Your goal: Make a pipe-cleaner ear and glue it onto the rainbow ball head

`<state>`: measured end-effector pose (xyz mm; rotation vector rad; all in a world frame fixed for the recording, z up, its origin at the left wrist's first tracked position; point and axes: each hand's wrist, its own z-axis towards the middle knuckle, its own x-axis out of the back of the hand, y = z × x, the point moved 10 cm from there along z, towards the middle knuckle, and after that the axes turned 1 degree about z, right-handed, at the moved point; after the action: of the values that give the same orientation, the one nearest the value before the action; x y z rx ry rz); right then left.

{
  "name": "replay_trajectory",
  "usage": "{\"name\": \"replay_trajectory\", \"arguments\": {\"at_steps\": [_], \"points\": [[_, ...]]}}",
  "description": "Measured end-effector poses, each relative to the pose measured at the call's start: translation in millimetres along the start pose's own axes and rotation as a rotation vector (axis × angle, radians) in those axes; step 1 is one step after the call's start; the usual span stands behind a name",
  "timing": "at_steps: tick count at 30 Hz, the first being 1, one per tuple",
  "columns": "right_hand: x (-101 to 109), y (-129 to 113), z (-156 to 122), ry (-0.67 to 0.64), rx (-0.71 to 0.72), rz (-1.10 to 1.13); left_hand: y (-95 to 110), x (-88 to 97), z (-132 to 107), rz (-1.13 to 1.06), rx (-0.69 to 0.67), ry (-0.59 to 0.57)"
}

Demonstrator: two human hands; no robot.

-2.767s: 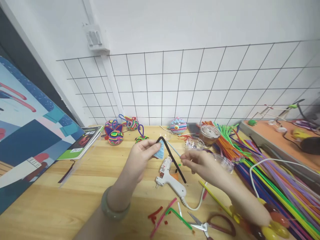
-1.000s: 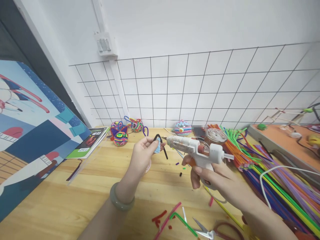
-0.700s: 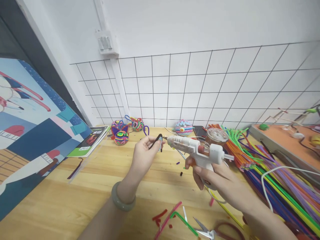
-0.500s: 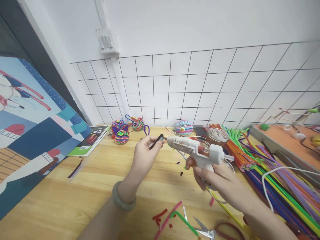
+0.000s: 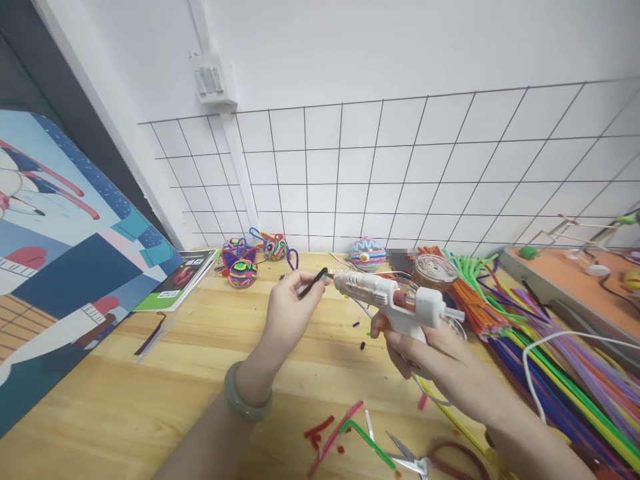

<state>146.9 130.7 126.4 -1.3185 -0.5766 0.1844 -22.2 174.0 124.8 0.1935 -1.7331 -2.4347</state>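
Note:
My left hand [image 5: 293,303] pinches a short black pipe cleaner [image 5: 313,283] between thumb and fingers, its tip slanting up to the right. In my right hand [image 5: 420,347] is a white hot glue gun [image 5: 385,298], fingers wrapped round its handle. The nozzle points left and sits at the upper end of the black piece; whether it touches cannot be made out. A clear glue stick [image 5: 454,313] pokes out of the gun's back. Below my hands lie scissors [image 5: 417,465], a bent green pipe cleaner [image 5: 370,443] and a pink one [image 5: 337,437].
Bundles of coloured pipe cleaners [image 5: 555,373] cover the right side, with a white cord [image 5: 530,373] across them. Colourful striped ornaments [image 5: 243,270] and a striped ball [image 5: 369,255] stand near the wall. At left are magazines [image 5: 185,280] and a printed board [image 5: 75,253].
Both hands hold nearly the same position, with the glue gun's nozzle still by the black pipe cleaner. The whole view has shifted very slightly.

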Motion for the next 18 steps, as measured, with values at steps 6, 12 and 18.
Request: {"name": "replay_trajectory", "arguments": {"at_steps": [6, 12, 18], "points": [[-1.3, -0.2, -1.6, -0.018, 0.004, 0.011, -1.9, -0.1, 1.4, 0.013, -0.010, 0.001], [-1.1, 1.4, -0.6, -0.011, 0.001, 0.000, -3.5, 0.6, 1.1, 0.002, 0.004, 0.007], [-1.4, -0.2, -3.0, -0.018, 0.010, -0.013, -2.9, -0.3, 1.5, -0.004, -0.005, 0.003]]}}
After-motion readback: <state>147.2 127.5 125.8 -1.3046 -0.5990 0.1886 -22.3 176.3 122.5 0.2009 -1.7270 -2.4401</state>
